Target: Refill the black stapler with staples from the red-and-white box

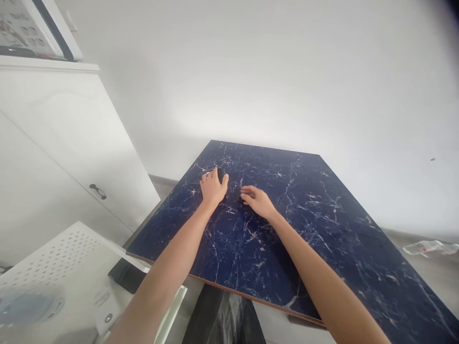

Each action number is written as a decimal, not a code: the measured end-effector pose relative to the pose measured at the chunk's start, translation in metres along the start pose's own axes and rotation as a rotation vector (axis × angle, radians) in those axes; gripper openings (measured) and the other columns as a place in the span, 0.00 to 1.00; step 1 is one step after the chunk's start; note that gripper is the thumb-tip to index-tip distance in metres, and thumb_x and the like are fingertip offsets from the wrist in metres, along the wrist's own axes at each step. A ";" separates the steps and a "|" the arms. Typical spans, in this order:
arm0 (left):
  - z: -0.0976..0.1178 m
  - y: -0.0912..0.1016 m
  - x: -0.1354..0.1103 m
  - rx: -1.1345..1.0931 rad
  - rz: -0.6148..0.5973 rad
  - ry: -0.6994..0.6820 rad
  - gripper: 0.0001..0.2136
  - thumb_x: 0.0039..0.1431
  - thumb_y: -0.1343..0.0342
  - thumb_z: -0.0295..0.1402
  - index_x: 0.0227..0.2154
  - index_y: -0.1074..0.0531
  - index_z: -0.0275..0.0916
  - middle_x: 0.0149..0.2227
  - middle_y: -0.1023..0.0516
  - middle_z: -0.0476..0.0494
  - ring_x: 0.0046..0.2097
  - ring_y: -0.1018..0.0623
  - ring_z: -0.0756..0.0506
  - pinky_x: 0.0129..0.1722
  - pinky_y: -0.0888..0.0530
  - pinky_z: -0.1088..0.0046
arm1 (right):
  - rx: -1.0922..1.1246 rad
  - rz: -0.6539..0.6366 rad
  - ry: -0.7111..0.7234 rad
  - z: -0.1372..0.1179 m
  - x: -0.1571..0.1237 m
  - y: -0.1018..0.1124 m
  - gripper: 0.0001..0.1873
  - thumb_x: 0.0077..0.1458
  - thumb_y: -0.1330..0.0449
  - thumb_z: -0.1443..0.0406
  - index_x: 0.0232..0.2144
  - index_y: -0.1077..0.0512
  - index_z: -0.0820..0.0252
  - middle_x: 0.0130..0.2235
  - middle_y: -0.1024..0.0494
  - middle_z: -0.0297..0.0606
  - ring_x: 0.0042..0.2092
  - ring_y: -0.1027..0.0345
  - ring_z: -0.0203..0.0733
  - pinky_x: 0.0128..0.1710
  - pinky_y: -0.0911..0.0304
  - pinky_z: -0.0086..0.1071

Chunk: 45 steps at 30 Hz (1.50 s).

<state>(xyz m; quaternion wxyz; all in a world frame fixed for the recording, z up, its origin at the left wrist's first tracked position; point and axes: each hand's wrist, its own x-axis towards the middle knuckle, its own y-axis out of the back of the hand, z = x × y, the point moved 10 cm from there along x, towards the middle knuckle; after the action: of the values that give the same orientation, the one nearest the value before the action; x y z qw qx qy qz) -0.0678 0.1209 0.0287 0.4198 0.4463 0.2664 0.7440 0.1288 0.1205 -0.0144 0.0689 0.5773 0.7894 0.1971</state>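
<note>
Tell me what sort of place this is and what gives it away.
Probably a room in a home: there's a white cabinet with a dark handle, and a blue marble-patterned table near a plain pale wall.

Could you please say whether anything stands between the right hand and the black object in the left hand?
Yes, partly: the thumb of the left hand lies on the side of the black object facing the right hand. Nothing else visible stands between them.

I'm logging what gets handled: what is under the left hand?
Part of a black object pokes out from under the left hand, with the blue table below. The hand covers the rest, hiding its full shape.
</note>
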 end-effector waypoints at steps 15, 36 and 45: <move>0.009 -0.013 -0.004 0.123 -0.120 -0.088 0.37 0.68 0.58 0.54 0.71 0.49 0.35 0.62 0.31 0.29 0.64 0.37 0.27 0.60 0.35 0.47 | -0.316 0.101 0.115 -0.013 -0.037 0.030 0.13 0.61 0.43 0.62 0.45 0.23 0.54 0.43 0.18 0.36 0.45 0.23 0.43 0.50 0.29 0.38; 0.003 -0.007 0.007 0.105 -0.110 -0.062 0.34 0.61 0.44 0.40 0.69 0.44 0.40 0.57 0.25 0.33 0.62 0.32 0.32 0.56 0.29 0.57 | -0.351 0.079 0.132 -0.011 -0.034 0.024 0.12 0.61 0.43 0.65 0.44 0.22 0.54 0.41 0.18 0.34 0.42 0.23 0.40 0.47 0.31 0.33; -0.018 -0.003 0.023 0.047 -0.286 -0.195 0.32 0.63 0.48 0.36 0.70 0.45 0.41 0.60 0.29 0.32 0.58 0.27 0.33 0.55 0.28 0.57 | -0.360 0.055 0.127 -0.014 -0.035 0.024 0.12 0.60 0.42 0.66 0.44 0.22 0.55 0.42 0.17 0.35 0.43 0.23 0.41 0.47 0.31 0.33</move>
<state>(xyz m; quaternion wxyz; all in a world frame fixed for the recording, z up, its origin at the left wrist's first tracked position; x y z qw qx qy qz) -0.0885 0.1421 0.0281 0.5348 0.4835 0.3026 0.6235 0.1568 0.0910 0.0043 0.1154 0.5635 0.7280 0.3730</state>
